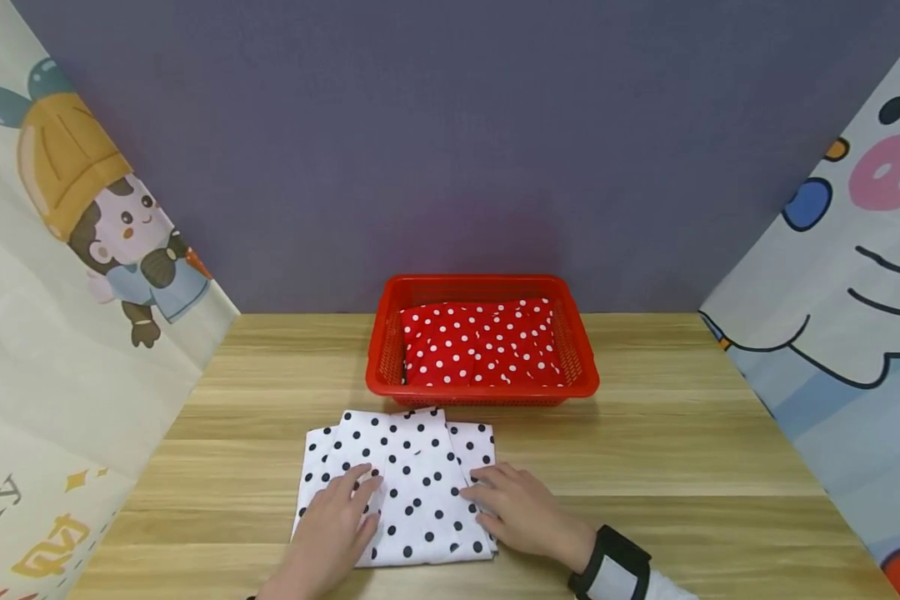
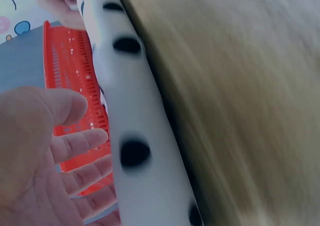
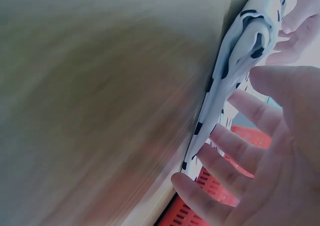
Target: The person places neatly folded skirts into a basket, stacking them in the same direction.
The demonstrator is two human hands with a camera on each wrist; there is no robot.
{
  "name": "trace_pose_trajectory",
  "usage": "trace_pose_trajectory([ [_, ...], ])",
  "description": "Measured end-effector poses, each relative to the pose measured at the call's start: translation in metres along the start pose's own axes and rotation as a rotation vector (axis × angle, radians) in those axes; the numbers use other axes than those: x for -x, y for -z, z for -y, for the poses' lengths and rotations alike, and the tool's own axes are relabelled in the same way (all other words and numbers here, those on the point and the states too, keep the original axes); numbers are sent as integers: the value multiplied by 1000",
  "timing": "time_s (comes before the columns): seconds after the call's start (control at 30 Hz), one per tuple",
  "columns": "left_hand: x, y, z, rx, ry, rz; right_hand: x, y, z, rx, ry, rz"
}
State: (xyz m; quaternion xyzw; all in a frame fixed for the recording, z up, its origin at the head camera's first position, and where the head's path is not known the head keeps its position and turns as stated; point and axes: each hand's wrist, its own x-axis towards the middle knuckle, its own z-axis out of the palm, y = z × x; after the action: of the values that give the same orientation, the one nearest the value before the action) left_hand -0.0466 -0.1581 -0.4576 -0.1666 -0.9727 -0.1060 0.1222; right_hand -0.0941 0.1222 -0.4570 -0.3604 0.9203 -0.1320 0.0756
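Observation:
A white cloth with black dots (image 1: 420, 492) lies folded in layers on the wooden table, its near edge thick and rounded in the left wrist view. My left hand (image 1: 333, 521) rests over its left part, fingers loosely spread. At the right edge, my right hand (image 1: 525, 508) touches the cloth with its fingertips, the fingers slightly bent and apart. Neither hand grips it. Seen from the right wrist, the cloth's side (image 3: 245, 55) shows rolled layers beside the extended fingers.
Just behind the cloth stands a red plastic basket (image 1: 482, 392) with a folded red cloth with white dots (image 1: 480, 343) inside. A grey-purple panel (image 1: 465, 150) rises behind the table (image 1: 682, 450). Sheets with cartoon prints flank both sides.

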Motion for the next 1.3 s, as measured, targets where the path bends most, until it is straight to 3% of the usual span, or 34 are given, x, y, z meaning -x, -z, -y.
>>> trace_pose_trajectory([
  [0.23, -1, 2, 12, -33, 66, -50, 12, 2, -10, -19, -48, -13],
  [0.4, -2, 4, 17, 0, 109, -72, 21, 6, -16, -31, -80, -30],
  [0.47, -1, 4, 18, 13, 127, -60, 24, 8, -18, -34, -93, -41],
  [0.63, -1, 1, 13, 90, 182, 45, 33, 9, -23, -2, -115, -92],
  [0.83, -7, -4, 1, 116, 144, 54, 42, 8, -29, 48, -139, -165],
  [1.3, -23, -10, -24, 115, 104, 107, 53, 9, -38, 97, -274, -224],
])
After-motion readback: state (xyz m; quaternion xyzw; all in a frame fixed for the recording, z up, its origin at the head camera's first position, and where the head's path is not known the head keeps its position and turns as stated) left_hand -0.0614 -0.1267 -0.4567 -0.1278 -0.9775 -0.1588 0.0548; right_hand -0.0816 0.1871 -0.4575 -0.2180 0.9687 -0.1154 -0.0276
